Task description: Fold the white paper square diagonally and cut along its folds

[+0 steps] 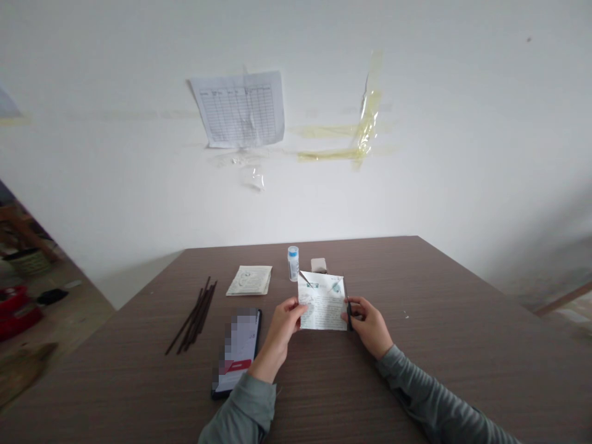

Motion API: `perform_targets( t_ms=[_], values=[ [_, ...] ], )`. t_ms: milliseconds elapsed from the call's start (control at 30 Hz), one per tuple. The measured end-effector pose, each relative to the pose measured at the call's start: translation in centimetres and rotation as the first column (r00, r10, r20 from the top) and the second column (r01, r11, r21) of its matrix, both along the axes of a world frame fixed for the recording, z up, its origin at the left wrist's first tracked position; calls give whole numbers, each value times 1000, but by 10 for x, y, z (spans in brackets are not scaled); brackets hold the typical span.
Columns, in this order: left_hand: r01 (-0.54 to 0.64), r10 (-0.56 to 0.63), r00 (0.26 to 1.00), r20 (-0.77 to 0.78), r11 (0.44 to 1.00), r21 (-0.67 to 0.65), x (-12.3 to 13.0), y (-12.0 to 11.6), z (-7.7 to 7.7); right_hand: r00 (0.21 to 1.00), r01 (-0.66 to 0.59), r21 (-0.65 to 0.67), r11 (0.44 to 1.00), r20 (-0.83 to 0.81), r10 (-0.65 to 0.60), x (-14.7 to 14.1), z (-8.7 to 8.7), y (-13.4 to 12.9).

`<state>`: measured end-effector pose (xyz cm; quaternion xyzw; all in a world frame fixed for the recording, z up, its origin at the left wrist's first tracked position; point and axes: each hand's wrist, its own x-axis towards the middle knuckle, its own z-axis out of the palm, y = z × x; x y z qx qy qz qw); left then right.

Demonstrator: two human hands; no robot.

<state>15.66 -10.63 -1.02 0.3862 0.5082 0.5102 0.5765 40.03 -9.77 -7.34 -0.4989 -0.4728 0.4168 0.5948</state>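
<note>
In the middle of the table, a folded sheet of printed paper [322,302] stands up between my two hands. My left hand [287,324] pinches its left edge between thumb and fingers. My right hand [365,327] holds the right edge, along with a thin dark stick [348,311] that lies against that edge. A second dark tip [304,277] shows at the sheet's upper left corner. The lower part of the sheet is partly hidden by my fingers.
Beyond my hands stand a small white bottle with a blue cap [293,263] and a beige box [319,265]. A folded printed leaflet [249,280], a bundle of thin dark sticks [194,314] and a phone [235,351] lie on the brown wood-grain table [444,345].
</note>
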Motion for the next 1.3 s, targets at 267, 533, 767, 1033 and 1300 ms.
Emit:
perform_targets(
  t_ms=[267, 533, 767, 1033, 1300],
  values=[
    [49, -50, 999, -23, 999, -19, 2, 2, 0, 993, 118, 21, 993, -9, -118, -4, 2, -1],
    [-28, 28, 999, -28, 1000, 4, 2, 5, 0, 987, 69, 65, 995, 138, -78, -3, 3, -5],
    [-102, 102, 995, 6, 994, 43, 3, 4, 0, 986, 12, 67, 998, 165, -23, -9, 6, -11],
    [-29, 29, 1000, -1, 999, -13, 17, -3, -4, 995, 45, 64, 997, 81, -50, -9, 9, -11],
    [66, -67, 997, -36, 997, -26, 32, -11, -14, 993, 60, 98, 993, 91, -69, -12, 6, -12]
  ],
)
